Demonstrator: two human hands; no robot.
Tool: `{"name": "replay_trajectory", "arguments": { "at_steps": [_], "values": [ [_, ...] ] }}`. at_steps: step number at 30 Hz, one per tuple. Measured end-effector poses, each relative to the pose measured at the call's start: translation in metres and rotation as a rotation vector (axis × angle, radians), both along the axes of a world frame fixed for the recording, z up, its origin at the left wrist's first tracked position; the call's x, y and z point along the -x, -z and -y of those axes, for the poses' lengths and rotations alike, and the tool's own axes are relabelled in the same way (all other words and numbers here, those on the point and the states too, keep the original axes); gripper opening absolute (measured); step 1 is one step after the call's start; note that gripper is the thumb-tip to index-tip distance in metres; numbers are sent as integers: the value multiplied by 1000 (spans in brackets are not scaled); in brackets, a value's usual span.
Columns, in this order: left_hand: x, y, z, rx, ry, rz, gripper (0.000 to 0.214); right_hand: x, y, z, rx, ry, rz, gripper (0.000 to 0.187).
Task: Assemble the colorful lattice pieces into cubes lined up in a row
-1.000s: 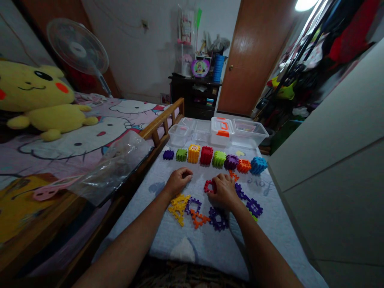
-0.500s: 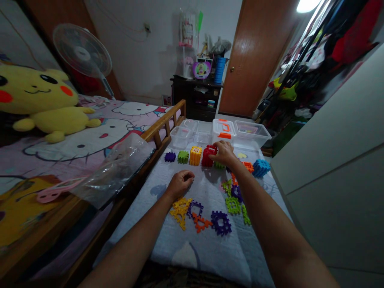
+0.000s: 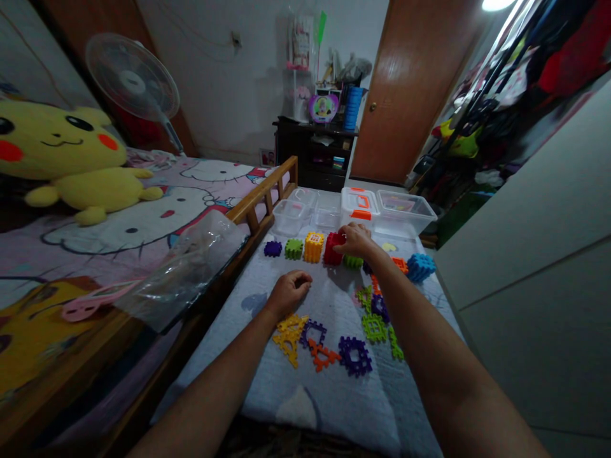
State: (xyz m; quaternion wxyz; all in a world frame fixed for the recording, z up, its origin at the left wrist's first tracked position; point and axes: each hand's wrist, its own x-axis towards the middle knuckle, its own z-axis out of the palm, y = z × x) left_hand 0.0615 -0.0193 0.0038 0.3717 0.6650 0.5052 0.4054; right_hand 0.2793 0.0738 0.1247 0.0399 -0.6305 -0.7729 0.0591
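My right hand [image 3: 356, 240] reaches forward and presses closed fingers on top of the red block cube [image 3: 333, 249], which stands in a row with a purple [image 3: 272, 249], a green [image 3: 294, 249], a yellow [image 3: 314, 246] and a blue cube [image 3: 421, 267]. My left hand [image 3: 289, 291] rests curled in a loose fist on the pale quilted cloth [image 3: 329, 394], just above loose flat pieces: yellow [image 3: 288, 334], orange [image 3: 322, 356], purple [image 3: 356, 356] and green [image 3: 373, 327]. Nothing shows inside the left fist.
Clear plastic containers [image 3: 403, 213] and an orange-latched box [image 3: 359, 207] stand behind the row. A wooden bed rail [image 3: 258, 197] runs along the left, with a plastic bag [image 3: 191, 267], a yellow plush toy [image 3: 71, 159] and a fan [image 3: 133, 79] beyond. A pale cabinet [image 3: 534, 254] lies right.
My right hand carried a red piece from the loose pile forward to the red cube in the row and now rests on it. The left fist has stayed put.
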Motion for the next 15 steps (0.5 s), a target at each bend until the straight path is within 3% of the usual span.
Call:
{"name": "replay_trajectory", "arguments": {
  "at_steps": [6, 12, 15],
  "values": [
    [-1, -1, 1, 5, 5, 4, 17, -2, 3, 1, -32, -22, -5, 61],
    [-2, -3, 1, 10, -16, -5, 17, -4, 11, -2, -39, -36, 0, 51],
    [-1, -4, 2, 17, -14, -9, 17, -4, 12, -2, -46, -36, -21, 56]
  ]
}}
